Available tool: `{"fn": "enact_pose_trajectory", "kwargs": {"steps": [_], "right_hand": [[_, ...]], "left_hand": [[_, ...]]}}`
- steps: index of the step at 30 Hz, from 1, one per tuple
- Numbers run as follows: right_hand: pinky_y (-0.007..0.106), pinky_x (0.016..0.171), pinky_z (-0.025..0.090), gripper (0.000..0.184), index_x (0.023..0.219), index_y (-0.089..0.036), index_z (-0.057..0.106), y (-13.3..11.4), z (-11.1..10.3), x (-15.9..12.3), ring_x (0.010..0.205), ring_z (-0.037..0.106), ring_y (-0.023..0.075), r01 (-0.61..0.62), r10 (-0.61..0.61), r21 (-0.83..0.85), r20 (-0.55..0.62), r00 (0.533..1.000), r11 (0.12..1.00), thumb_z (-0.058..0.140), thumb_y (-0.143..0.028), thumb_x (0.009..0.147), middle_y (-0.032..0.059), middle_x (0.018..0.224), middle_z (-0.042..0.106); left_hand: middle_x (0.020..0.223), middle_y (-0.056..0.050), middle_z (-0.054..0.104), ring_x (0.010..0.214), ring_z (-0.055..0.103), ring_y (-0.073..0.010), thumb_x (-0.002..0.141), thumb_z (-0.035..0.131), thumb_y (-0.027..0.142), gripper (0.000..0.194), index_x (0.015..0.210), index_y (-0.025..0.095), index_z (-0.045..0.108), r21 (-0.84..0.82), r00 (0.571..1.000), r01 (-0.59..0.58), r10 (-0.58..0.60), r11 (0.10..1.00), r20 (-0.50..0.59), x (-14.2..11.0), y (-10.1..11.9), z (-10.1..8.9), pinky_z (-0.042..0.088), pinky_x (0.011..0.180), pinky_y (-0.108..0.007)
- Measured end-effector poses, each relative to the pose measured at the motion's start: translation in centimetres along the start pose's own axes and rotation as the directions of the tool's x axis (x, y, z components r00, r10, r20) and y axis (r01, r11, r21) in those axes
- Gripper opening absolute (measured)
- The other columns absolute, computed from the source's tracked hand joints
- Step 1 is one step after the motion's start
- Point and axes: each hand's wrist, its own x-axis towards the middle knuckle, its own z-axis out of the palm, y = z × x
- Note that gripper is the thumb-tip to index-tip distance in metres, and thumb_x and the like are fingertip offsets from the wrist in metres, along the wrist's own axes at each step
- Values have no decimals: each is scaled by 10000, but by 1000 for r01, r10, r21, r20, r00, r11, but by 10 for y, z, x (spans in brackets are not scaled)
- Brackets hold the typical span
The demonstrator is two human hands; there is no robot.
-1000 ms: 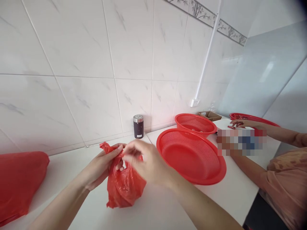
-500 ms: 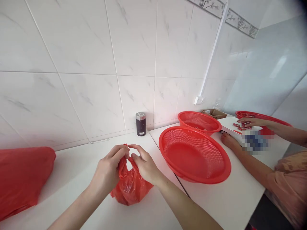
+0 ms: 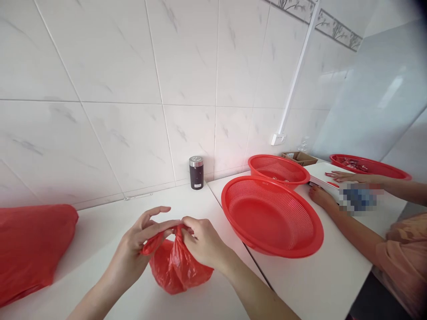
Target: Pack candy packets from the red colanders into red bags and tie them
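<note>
A small red plastic bag (image 3: 182, 271) rests on the white table in front of me, bulging at the bottom. My left hand (image 3: 138, 240) grips one twisted strand of its top, with the index finger raised and apart. Pinched at the bag's gathered neck is my right hand (image 3: 203, 240), its fingertips meeting those of the left. What the bag contains is hidden by the plastic.
Right of the bag stands a large red colander (image 3: 271, 218), with a second red colander (image 3: 278, 171) behind it. A dark tumbler (image 3: 196, 173) is near the wall. A large red bag (image 3: 33, 249) lies left. A co-worker's hand (image 3: 350, 177) is over a white board (image 3: 322, 169).
My left hand has moved left and down, drawing a strand of the bag sideways. The right hand has closed around the neck. The co-worker's far hand has flattened over the board.
</note>
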Motion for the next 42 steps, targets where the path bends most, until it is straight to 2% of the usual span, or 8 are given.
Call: {"fn": "enact_pose_trajectory", "kwargs": {"steps": [4,8,14,17,21,29,37,42], "right_hand": [[224,552,351,199,771,-225,462,7,5,-26,576,441,107,-11,7,-21,-146,989,1000,418,-314,943,-38,675,510],[234,509,328,294,709,-239,341,46,5,-54,527,400,120,-220,240,107,-248,938,970,394,-406,945,-57,588,415],[281,607,420,339,791,-253,358,70,0,-61,659,544,173,-386,354,-57,-293,888,921,389,-564,921,-27,724,558],[308,610,442,342,874,-254,409,62,10,-47,719,596,207,-411,315,-239,-353,881,880,410,-595,897,14,827,605],[338,634,454,287,925,-229,490,64,37,-38,768,634,244,-324,200,-474,-293,935,819,503,-512,877,66,896,630],[282,530,402,192,911,-227,510,93,50,-49,589,599,185,-160,11,-539,-269,963,827,361,-331,973,32,806,619],[374,636,509,443,1169,-247,451,70,39,-51,736,651,234,-260,112,-464,-321,940,847,587,-509,839,88,1088,587],[380,678,540,625,1325,-339,406,63,41,-63,796,658,236,-295,258,-400,-146,955,868,611,-173,758,67,1160,561]], "left_hand": [[914,-38,703,820,644,-211,891,489,489,311,984,282,702,-113,952,295,-302,949,-54,-21,-17,0,520,724,-288],[531,33,503,504,442,-150,873,449,571,402,727,235,614,-93,858,465,-475,880,-198,-45,-43,-4,405,522,-260],[824,-8,616,797,591,-203,895,383,581,391,819,237,553,-186,756,562,-592,806,-279,-48,-56,13,440,778,-312],[861,6,615,863,603,-205,922,313,551,368,859,254,521,-184,787,548,-577,816,-218,-41,-51,40,453,802,-307],[614,61,518,561,493,-163,926,327,451,277,776,265,466,-104,832,541,-549,835,-82,-41,-53,70,403,531,-244],[504,76,426,489,368,-147,882,382,390,241,678,261,391,88,833,552,-553,829,-11,-33,-68,77,306,514,-233],[479,66,410,463,369,-156,899,340,447,306,656,264,371,103,793,608,-608,787,-32,-30,-62,82,264,478,-238],[472,62,390,478,395,-168,910,293,567,422,626,259,351,77,778,628,-625,774,-66,-28,-56,72,321,509,-252]]}}
